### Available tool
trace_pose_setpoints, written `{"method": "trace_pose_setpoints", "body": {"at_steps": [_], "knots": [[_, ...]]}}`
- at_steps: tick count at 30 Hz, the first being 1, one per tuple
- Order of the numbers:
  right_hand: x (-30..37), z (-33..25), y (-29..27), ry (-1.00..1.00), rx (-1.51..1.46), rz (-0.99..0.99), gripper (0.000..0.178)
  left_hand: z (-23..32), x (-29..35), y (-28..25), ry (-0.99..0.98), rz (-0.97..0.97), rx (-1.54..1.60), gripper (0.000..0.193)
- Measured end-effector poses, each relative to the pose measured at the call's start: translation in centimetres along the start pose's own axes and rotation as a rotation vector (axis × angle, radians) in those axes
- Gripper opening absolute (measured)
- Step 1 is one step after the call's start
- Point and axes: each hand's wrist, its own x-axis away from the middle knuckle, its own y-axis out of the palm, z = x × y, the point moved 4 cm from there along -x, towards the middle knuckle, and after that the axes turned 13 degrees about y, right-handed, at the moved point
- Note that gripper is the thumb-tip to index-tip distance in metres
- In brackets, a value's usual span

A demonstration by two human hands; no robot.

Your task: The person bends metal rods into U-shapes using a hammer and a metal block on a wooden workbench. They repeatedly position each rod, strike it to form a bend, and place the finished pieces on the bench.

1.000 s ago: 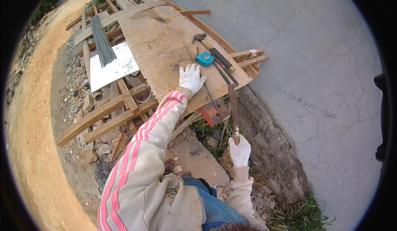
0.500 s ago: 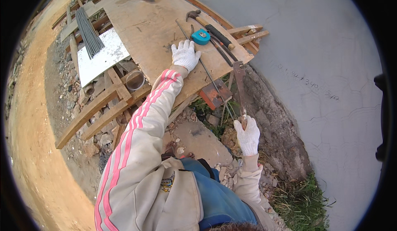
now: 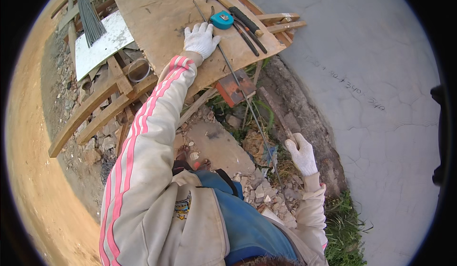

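My left hand [image 3: 201, 40], in a white knit glove, lies flat on the brown plywood board [image 3: 166, 32], fingers stretched and spread. A long thin metal rod [image 3: 243, 92] passes under it, running off the near edge toward the rubble. To the right, my gloved right hand [image 3: 303, 154] is closed around one end of a rusty flat metal bar [image 3: 277, 108]; the bar slants up to the left, apart from the board. Ahead of my left hand are a teal tape measure [image 3: 222, 20], a claw hammer [image 3: 238, 14] and a long-handled tool [image 3: 246, 40] with dark and orange grips.
An orange-and-grey block [image 3: 236, 88] sits below the board's near edge. Several thin rods [image 3: 90, 20] lie bundled on a white panel [image 3: 104, 42] at left, by wooden beams [image 3: 93, 111] and a clear round container [image 3: 139, 70]. A grey wall [image 3: 371, 75] rises on the right; broken rubble [image 3: 266, 194] covers the ground.
My right hand has swung right and slightly down with the rusty bar, uncovering the rod's lower stretch. My left hand keeps its place on the board. The whole view has shifted a little.
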Motion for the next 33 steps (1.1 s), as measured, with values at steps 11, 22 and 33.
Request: {"method": "trace_pose_setpoints", "body": {"at_steps": [11,22,33], "knots": [[-11.5,0.0,-1.3,-0.182,0.206,-0.303,0.047,0.1,0.2,-0.2,0.013,-0.031,-0.020,0.060],[-17.7,-1.0,-1.6,-0.330,0.310,-0.398,0.059,0.2,0.1,-0.6,-0.014,-0.084,-0.021,0.066],[-14.9,0.3,-0.2,-0.262,0.252,-0.299,0.059,-0.5,-0.1,0.4,0.015,-0.049,-0.019,0.065]]}}
